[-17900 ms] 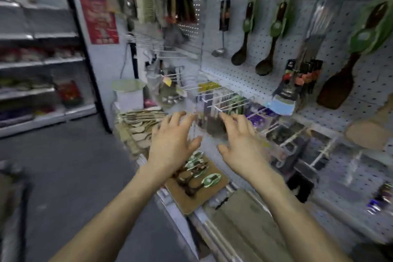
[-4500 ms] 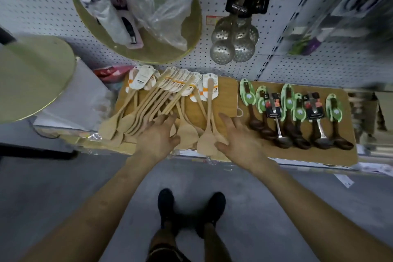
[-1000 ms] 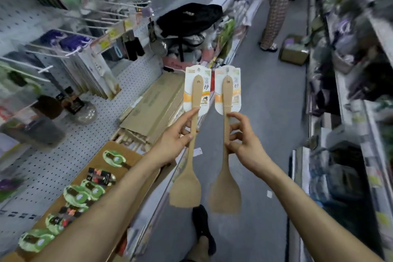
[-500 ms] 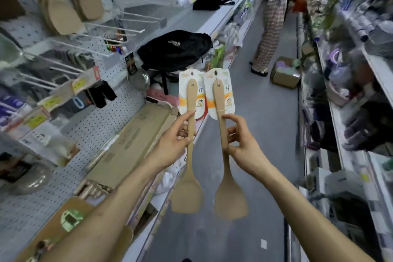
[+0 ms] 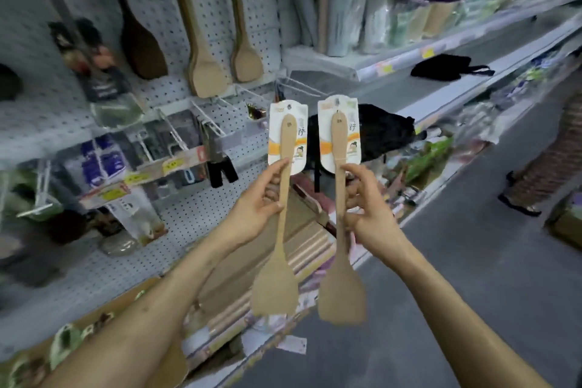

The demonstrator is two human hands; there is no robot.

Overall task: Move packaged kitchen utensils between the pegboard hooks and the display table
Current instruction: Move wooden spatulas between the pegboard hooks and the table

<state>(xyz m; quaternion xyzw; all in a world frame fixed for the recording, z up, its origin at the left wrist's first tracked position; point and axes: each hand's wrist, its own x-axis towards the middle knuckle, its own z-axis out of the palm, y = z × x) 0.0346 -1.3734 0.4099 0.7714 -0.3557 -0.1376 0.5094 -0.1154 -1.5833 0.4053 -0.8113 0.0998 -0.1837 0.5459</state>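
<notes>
I hold two packaged wooden spatulas upright in front of the pegboard (image 5: 201, 19), blades down, white and orange cards at the top. My left hand (image 5: 255, 208) grips the handle of the left spatula (image 5: 277, 280). My right hand (image 5: 368, 208) grips the handle of the right spatula (image 5: 341, 293). Both hang in the air, side by side, apart from each other. Two similar wooden spatulas (image 5: 206, 72) hang on pegboard hooks above. Bare white hooks (image 5: 220, 123) stick out just left of the cards. The display table (image 5: 148, 296) lies low at the left, under my left forearm.
Dark spoons and other packaged goods hang on the pegboard at left. A black bag (image 5: 381, 132) sits on the lower shelf behind the cards. Flat boxes (image 5: 302, 236) lie below my hands. A person (image 5: 548, 161) stands in the aisle at the right.
My view has swung left and up toward the pegboard. Both hands have kept their grip and carried the two spatulas toward the hooks.
</notes>
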